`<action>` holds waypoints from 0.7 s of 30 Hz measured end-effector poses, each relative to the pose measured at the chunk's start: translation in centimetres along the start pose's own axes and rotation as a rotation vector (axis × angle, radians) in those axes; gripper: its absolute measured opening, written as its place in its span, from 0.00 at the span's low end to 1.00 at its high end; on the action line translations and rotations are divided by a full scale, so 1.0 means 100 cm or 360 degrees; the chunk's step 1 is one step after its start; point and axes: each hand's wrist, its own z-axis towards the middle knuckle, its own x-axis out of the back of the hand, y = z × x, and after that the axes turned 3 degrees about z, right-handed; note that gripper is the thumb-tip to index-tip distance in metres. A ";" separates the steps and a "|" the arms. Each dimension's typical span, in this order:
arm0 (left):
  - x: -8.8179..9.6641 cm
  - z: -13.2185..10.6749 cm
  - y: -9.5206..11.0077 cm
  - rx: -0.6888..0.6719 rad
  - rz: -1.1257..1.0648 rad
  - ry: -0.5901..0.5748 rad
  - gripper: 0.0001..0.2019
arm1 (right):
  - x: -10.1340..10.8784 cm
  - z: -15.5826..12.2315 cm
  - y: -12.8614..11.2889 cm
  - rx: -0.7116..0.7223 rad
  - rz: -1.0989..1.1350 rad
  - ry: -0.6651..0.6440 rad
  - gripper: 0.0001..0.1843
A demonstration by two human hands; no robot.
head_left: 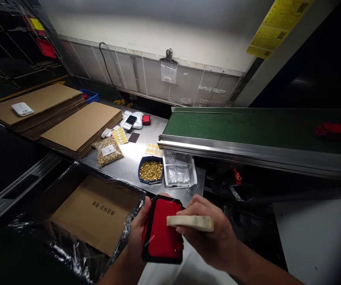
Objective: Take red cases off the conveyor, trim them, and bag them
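Observation:
My left hand (137, 233) is closed around the left edge of a red pad in a black frame (161, 235), held tilted above the table's near edge. My right hand (210, 233) grips a flat cream-coloured block (191, 222) and holds it against the pad's upper right part. Just beyond the hands sit a dark blue tub of small gold pieces (150, 171) and a clear plastic tray with bags (178, 170).
A green conveyor belt (247, 126) runs off to the right. Stacks of flat cardboard (81, 124) lie at the left, with a bag of gold pieces (108, 151), yellow sticker sheets (119, 135) and a phone (129, 120). A plastic-lined carton holding a cardboard sheet (96, 213) stands at my left.

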 end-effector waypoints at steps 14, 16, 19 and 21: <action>0.011 0.022 -0.001 -0.0063 0.0096 -0.0444 0.26 | 0.017 -0.011 0.069 -0.0723 0.0411 0.0827 0.13; 0.012 0.021 0.001 -0.0102 0.0072 -0.0437 0.25 | 0.011 -0.019 0.111 -0.1100 0.0549 0.0920 0.15; 0.013 0.018 0.001 -0.0080 0.0025 -0.0352 0.26 | -0.010 -0.027 0.180 -0.1622 0.0730 0.0902 0.08; 0.014 0.016 -0.001 -0.0100 -0.0006 -0.0207 0.25 | -0.028 -0.027 0.219 -0.1874 0.0744 0.0806 0.06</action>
